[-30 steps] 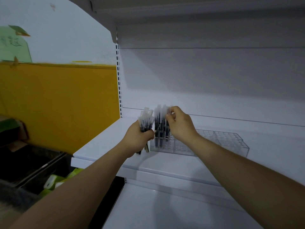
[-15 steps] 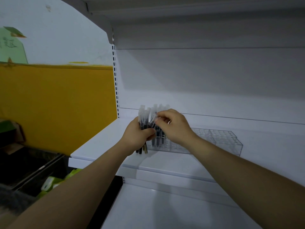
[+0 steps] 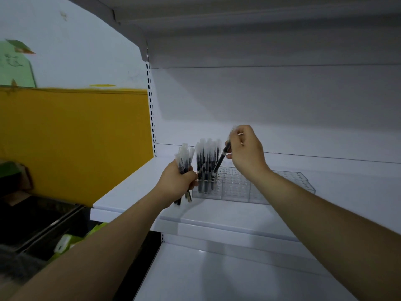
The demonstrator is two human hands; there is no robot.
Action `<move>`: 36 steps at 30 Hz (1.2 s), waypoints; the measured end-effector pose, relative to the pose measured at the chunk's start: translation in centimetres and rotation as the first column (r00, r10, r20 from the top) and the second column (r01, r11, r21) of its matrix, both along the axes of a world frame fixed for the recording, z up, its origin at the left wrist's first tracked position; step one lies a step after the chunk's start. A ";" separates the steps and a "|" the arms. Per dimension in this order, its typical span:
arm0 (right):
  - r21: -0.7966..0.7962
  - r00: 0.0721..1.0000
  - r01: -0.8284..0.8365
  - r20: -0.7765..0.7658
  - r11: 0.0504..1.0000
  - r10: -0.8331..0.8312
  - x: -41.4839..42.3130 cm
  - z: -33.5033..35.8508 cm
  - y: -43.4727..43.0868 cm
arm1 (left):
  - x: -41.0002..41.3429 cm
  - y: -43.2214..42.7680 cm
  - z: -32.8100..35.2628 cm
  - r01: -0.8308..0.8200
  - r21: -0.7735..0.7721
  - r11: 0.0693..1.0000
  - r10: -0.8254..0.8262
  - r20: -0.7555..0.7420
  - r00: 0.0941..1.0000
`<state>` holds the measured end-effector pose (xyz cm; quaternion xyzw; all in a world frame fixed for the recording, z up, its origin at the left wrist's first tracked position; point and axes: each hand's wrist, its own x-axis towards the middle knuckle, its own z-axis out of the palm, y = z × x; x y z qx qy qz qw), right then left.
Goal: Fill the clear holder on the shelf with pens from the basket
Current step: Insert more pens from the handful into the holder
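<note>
Pinched near its cap end by the right hand, one pen tilts tip-down over the clear holder on the shelf, just beside the standing pens in its left cells. The left hand grips a spare bundle beside the holder. These pens look light, stiff and slick, so a high fingertip pinch should steer the tip.

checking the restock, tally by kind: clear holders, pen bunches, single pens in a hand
clear holder: 1
pen bunches: 2, held bunch in the left hand, standing bunch in the holder
single pen, in the right hand: 1
total: 4
</note>
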<state>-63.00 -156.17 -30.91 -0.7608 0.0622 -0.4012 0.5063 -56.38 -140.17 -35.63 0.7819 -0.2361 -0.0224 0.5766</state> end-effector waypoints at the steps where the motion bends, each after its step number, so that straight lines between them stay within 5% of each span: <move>1: -0.037 1.000 -0.004 -0.023 0.999 0.003 0.0 -0.2 0.1 | -0.2 0.0 0.1 0.001 0.014 1.000 -0.001 0.012 1.000; 9: -0.331 0.987 -0.041 -0.159 0.943 -0.013 0.5 -2.1 1.1 | -0.8 -0.3 0.8 0.030 0.034 0.999 -0.032 0.066 0.997; 22: -0.421 0.918 0.008 -0.357 0.907 -0.174 2.2 -2.8 1.0 | -0.9 -0.4 0.7 0.037 -0.012 0.999 -0.036 0.088 0.995; 28: -0.315 0.997 0.018 -0.065 0.949 -0.041 0.4 -2.4 1.6 | -1.1 -0.5 0.8 0.042 -0.012 0.999 -0.041 0.095 0.995; 36: -0.161 0.954 -0.203 -0.255 0.966 0.158 -0.9 -2.0 0.9 | -1.8 -2.1 1.0 0.121 -0.032 0.992 -0.117 0.106 0.987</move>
